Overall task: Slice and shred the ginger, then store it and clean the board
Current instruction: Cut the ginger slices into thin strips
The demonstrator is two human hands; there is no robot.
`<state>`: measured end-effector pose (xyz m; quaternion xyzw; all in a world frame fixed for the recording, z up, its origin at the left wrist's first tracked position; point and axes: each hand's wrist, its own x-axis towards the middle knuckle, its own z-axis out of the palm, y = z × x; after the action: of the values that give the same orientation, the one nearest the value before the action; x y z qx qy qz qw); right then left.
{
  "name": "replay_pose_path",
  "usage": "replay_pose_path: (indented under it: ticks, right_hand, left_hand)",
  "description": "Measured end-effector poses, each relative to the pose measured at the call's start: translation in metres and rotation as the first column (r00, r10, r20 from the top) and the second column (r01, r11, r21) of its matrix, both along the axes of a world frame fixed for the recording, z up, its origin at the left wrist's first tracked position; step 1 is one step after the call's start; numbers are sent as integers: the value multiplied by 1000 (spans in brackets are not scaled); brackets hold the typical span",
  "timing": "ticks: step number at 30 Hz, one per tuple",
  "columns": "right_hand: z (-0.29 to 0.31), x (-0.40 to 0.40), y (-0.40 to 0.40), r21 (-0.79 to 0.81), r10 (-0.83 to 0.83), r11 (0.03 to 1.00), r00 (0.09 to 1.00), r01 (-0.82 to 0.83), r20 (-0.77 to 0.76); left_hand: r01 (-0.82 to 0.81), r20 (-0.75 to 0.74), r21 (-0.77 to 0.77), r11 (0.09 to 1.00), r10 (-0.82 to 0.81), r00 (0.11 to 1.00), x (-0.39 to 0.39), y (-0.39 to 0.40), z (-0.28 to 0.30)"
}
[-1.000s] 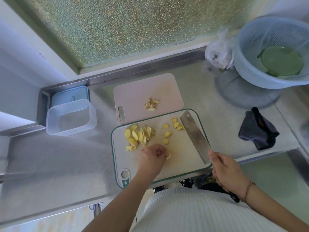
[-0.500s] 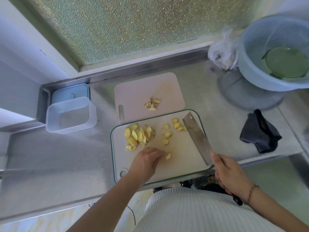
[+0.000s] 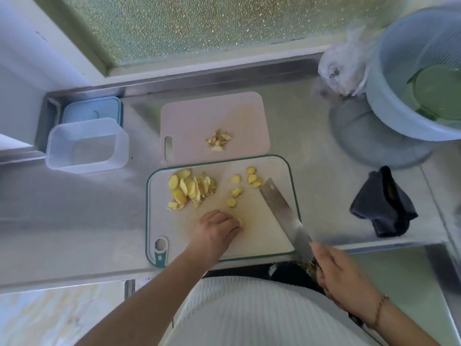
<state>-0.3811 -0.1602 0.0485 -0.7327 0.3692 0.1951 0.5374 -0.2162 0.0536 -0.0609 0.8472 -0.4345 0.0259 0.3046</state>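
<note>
Two hands share the board (image 3: 269,236) on the table (image 3: 74,221): the left hand (image 3: 217,228), knuckles up, pinches a ginger piece (image 3: 240,222) near the front, probably to gather strays toward the slices (image 3: 192,188). Right hand (image 3: 341,278) grips the cleaver (image 3: 282,211), parked flat aside for safety.

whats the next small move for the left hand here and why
Probably slide the ginger piece under the left hand up to the sliced pile: slices lie scattered, and the cleaver in the right hand waits aside.
</note>
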Motion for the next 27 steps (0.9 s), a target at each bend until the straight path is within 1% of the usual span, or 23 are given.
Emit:
replay_pose_path:
  ticks: [2, 6, 9, 11, 14, 18, 22, 24, 27]
  right_hand:
    - [-2, 0, -6, -92, 92, 992, 995, -88, 41]
    - [-8, 4, -12, -231, 281, 937, 959, -264, 43]
    - [-16, 6, -6, -289, 400, 883, 915, -370, 51]
    - [-17, 9, -1, -314, 446, 860, 892, -402, 77]
    - [-17, 11, -1, -324, 482, 839, 874, -438, 66]
    - [-20, 12, -5, -338, 534, 799, 845, -497, 20]
    - [-26, 10, -7, -356, 499, 823, 863, -443, 81]
    - [-27, 10, -9, -373, 498, 820, 863, -435, 87]
    - [-25, 14, -17, -330, 454, 855, 884, -399, 109]
  left_hand:
    - [-79, -20, -44, 996, 79, 997, -14, -14, -4]
    - [-175, -81, -99, 980, 167, 983, -33, -43, -10]
    - [-172, -103, -115, 978, 161, 982, -36, -44, -11]
    - [-113, -83, -120, 986, 103, 991, -36, -38, -12]
    - [-14, -23, -111, 994, 11, 1000, -33, -33, -14]
    - [-19, -5, -98, 995, 19, 1000, -33, -32, -15]
    - [-36, -2, -110, 993, 36, 999, -36, -34, -12]
    - [-45, -18, -105, 993, 43, 999, -36, -35, -10]
    - [-48, -18, -69, 996, 47, 999, -35, -37, -6]
